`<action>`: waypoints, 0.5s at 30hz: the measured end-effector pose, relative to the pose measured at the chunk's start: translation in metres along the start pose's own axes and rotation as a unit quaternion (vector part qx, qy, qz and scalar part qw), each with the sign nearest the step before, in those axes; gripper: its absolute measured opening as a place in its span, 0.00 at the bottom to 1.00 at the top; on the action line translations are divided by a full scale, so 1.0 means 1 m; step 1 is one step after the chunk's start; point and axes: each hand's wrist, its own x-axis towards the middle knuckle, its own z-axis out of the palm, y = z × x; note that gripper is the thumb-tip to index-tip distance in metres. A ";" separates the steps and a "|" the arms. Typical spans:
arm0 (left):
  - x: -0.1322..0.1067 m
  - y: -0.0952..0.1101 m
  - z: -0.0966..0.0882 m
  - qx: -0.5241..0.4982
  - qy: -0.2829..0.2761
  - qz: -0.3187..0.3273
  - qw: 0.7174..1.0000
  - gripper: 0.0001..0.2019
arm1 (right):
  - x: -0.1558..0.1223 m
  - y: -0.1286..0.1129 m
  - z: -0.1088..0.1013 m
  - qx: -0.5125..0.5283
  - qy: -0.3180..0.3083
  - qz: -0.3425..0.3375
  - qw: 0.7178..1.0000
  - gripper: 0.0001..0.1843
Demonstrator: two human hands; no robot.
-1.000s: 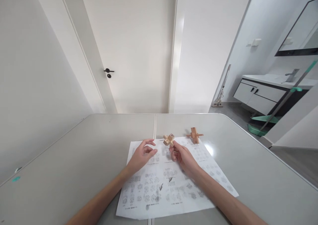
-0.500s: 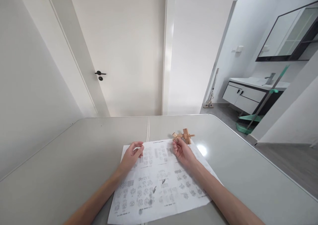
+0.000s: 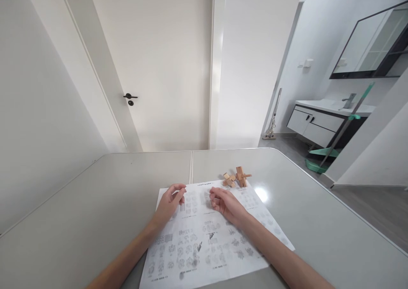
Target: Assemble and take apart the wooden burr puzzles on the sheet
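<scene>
A printed instruction sheet [image 3: 191,263] with rows of small diagrams lies flat under both arms. My left hand [image 3: 172,200] rests at its upper left edge, fingers loosely curled with a gap to the thumb and nothing in them. Over the upper middle of the paper is my right hand [image 3: 227,205], its fingers slightly bent and apart, with no object visible in it. Just beyond it, by the sheet's far right corner, sit two wooden interlocking puzzles: a smaller star-like one [image 3: 229,179] and a larger cross-shaped one [image 3: 242,176] beside it. Neither hand touches them.
The pale glossy table [image 3: 95,204] has a seam running away from me and a bright reflection on the right. Behind it stands a white door with a black handle [image 3: 130,96]. To the right are a mop [image 3: 272,119], a green dustpan [image 3: 315,165] and a sink cabinet [image 3: 314,121].
My right hand has let go of the smaller wooden puzzle and moved left and nearer to me, over the sheet. My left hand has stayed almost still. The view has shifted slightly.
</scene>
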 end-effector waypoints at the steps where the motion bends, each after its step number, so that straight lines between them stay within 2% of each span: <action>1: 0.000 0.000 0.000 -0.002 0.002 0.007 1.000 0.18 | -0.002 0.000 0.003 -0.023 -0.022 -0.001 0.999 0.16; 6: 0.004 -0.004 -0.003 -0.001 0.003 0.024 1.000 0.20 | -0.009 0.000 0.007 -0.100 -0.108 -0.016 0.989 0.18; 15: 0.009 -0.014 -0.002 0.004 0.013 0.008 1.000 0.20 | -0.007 0.003 0.005 -0.120 -0.126 -0.013 0.985 0.19</action>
